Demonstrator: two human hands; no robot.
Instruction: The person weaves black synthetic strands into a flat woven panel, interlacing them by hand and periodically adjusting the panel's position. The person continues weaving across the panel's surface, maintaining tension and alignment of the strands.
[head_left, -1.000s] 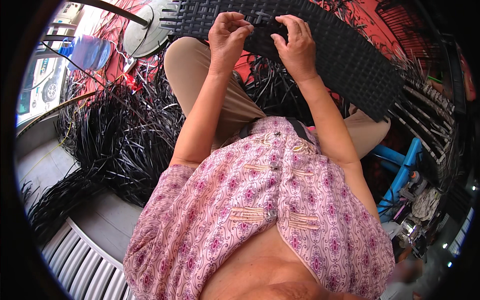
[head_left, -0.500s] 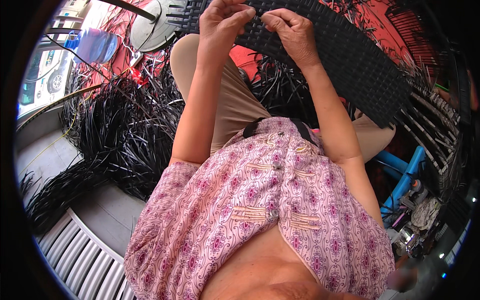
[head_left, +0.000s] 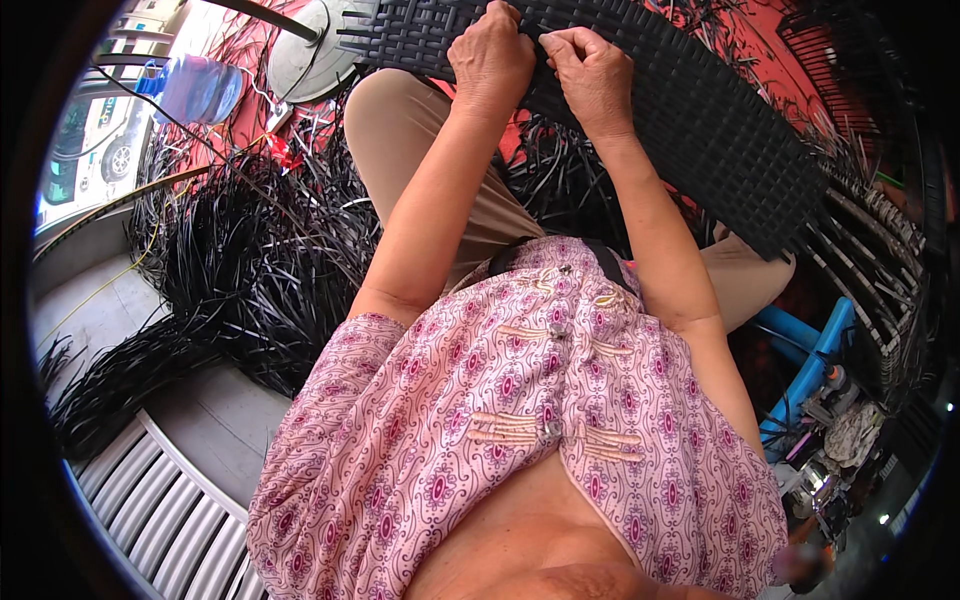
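Observation:
A black woven panel (head_left: 700,135), made of flat plaited strips, slants across my lap from the upper middle down to the right. Over its upper part my left hand (head_left: 492,62) is closed in a fist, its back toward me and its fingertips hidden. Just right of it, my right hand (head_left: 592,80) is curled, with thumb and forefinger pinched together near the left fist. Whatever thin thing either hand grips is too small or too hidden to make out. Loose ends of strip stick out at the panel's upper left edge.
A big heap of loose black strips (head_left: 260,235) spreads at my left. Beyond it are a blue water jug (head_left: 203,90) and a round pole base (head_left: 310,62). A blue plastic frame (head_left: 818,365) stands at my right, near assorted small tools. A slatted grey surface (head_left: 160,500) lies lower left.
My left hand has turned over from a pinch with its fingers showing to a fist, and moved right. My right hand has shifted slightly right and down.

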